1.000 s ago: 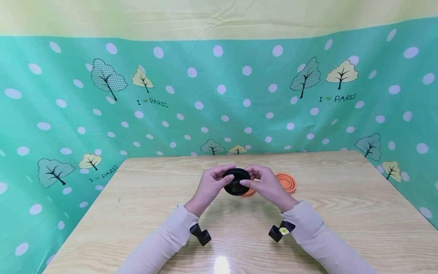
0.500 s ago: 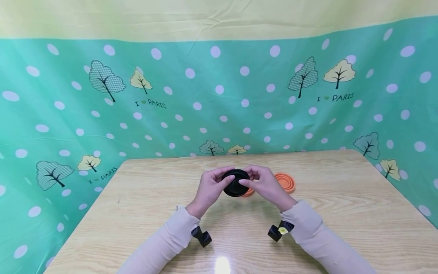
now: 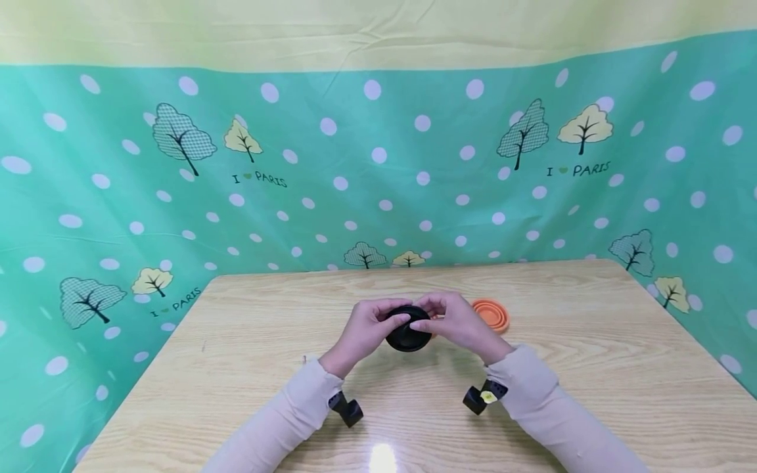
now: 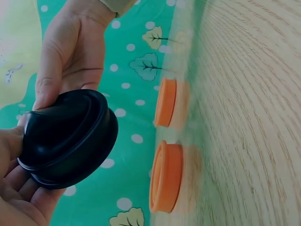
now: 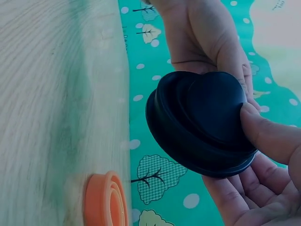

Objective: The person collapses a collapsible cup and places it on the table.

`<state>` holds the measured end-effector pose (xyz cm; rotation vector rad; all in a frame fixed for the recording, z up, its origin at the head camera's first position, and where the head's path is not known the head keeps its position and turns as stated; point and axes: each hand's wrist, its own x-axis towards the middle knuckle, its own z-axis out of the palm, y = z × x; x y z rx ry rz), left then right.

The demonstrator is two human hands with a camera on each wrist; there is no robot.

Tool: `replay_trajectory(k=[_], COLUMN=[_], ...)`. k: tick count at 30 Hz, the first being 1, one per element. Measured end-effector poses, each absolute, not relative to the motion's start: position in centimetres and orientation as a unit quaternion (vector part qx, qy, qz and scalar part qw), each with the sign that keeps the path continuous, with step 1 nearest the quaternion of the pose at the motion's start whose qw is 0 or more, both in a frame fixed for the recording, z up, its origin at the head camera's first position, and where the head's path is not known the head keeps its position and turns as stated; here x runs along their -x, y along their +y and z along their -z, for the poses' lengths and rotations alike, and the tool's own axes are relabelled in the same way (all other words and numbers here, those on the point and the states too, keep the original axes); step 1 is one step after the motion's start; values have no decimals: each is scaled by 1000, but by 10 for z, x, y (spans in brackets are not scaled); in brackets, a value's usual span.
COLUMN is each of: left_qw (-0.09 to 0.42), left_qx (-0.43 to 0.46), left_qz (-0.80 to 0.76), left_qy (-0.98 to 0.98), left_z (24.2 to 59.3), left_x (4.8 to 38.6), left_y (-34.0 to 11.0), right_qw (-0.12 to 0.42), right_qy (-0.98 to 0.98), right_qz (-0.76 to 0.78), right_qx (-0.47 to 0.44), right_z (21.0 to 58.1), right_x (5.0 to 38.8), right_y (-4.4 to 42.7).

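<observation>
A black collapsible silicone cup (image 3: 408,338), round with stepped rings, is held up off the table between both hands. My left hand (image 3: 363,330) pinches its left side, thumb on the near face and fingers behind. On the opposite side my right hand (image 3: 458,324) grips it the same way. In the left wrist view the wall of the black cup (image 4: 70,136) looks pushed out of round near the thumbs. The right wrist view shows its face (image 5: 216,108) bulging smoothly, with a folded ring beside it.
Behind the hands, two flattened orange collapsible cups (image 4: 166,176) rest on the wooden table (image 3: 236,368). One orange cup (image 3: 492,316) lies to the right of my right hand; the other is mostly hidden. A green dotted curtain (image 3: 378,171) hangs behind the table.
Both hands and the black cup have come slightly lower in the head view. The thumbs have moved closer together over the cup, and the nearer orange cup is more covered.
</observation>
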<state>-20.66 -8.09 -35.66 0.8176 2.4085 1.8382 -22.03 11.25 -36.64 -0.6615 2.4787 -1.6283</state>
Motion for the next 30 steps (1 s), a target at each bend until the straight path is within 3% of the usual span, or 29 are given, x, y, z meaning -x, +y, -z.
replay_trajectory(k=[11,17,30], left_qw=[41,65,34], left_qx=[-221,-195,-213], left_qz=[-614,-662,-699], left_qy=[757,721,682], left_z=[375,372,377], left_x=[224,222,223], left_y=[-85,-87,-85], right_qw=[19,5,-4], right_qy=[809,777,773], right_qz=[544,604,611], right_qx=[222,176,170], right_z=[368,365,367], right_x=[219,220,222], right_y=[110,108,110])
